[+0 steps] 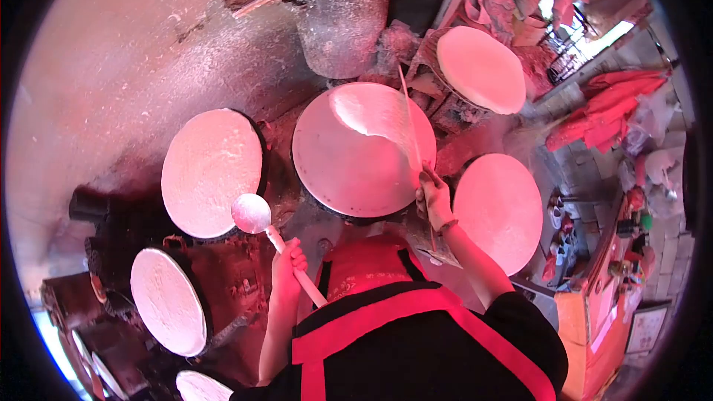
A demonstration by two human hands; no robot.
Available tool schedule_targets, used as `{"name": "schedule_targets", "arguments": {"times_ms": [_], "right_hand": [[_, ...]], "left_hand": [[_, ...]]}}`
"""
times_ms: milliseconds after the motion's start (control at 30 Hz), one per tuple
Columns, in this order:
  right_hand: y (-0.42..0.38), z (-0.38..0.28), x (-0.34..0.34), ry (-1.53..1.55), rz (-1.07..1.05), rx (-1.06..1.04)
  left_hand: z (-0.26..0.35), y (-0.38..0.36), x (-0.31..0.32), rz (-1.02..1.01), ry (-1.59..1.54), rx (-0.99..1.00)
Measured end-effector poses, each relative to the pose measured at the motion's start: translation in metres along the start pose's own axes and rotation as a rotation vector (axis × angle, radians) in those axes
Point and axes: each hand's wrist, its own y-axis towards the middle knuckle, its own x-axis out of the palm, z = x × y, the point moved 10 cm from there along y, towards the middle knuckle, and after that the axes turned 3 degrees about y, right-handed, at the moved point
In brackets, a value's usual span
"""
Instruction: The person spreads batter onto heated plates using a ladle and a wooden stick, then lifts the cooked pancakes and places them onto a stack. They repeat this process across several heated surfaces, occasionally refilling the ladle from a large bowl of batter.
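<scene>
My left hand (290, 258) is closed around the handle of a ladle (251, 213). Its round bowl is coated white and hangs by the lower right rim of the left griddle, covered by a pale, thin batter round (208, 167). In my right hand (435, 197) I grip a long, thin spatula (408, 115), which points away across the right side of the middle griddle (334, 163). A bright white patch of batter (371, 108) lies on that griddle's far part, left of the spatula. The rest of the surface looks smooth and pinkish.
Other pale rounds lie on the right (499, 212) and lower left (168, 301). A round flatbread-like disc (483, 70) rests on a stand at the back right. A large bucket (343, 26) stands behind. Red cloth (605, 108) and an orange-sided cabinet (594, 319) are at right.
</scene>
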Motion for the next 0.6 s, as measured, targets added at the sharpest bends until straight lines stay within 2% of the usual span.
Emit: {"name": "schedule_targets", "arguments": {"times_ms": [100, 233, 367, 433, 533, 567, 600], "right_hand": [[0.039, 0.014, 0.039, -0.177, -0.297, -0.044], [0.018, 0.006, 0.086, -0.228, -0.534, 0.118], [-0.005, -0.013, 0.047, -0.349, -0.794, 0.154], [0.014, -0.027, 0.013, -0.406, -0.725, 0.193], [0.083, -0.041, -0.008, -0.266, -0.441, 0.169], [0.086, -0.055, 0.001, -0.293, -0.421, 0.031], [0.085, -0.05, 0.02, -0.362, -0.575, 0.02]], "left_hand": [[-0.009, -0.018, 0.006, 0.095, 0.082, 0.065], [-0.035, -0.021, 0.006, 0.104, 0.029, 0.096], [-0.05, -0.024, 0.001, 0.101, -0.077, 0.108], [-0.051, -0.027, 0.003, 0.079, -0.124, 0.115], [-0.051, -0.036, 0.01, 0.067, -0.174, 0.128], [-0.051, -0.038, 0.014, 0.062, -0.197, 0.13], [-0.052, -0.042, 0.018, 0.06, -0.217, 0.13]]}}
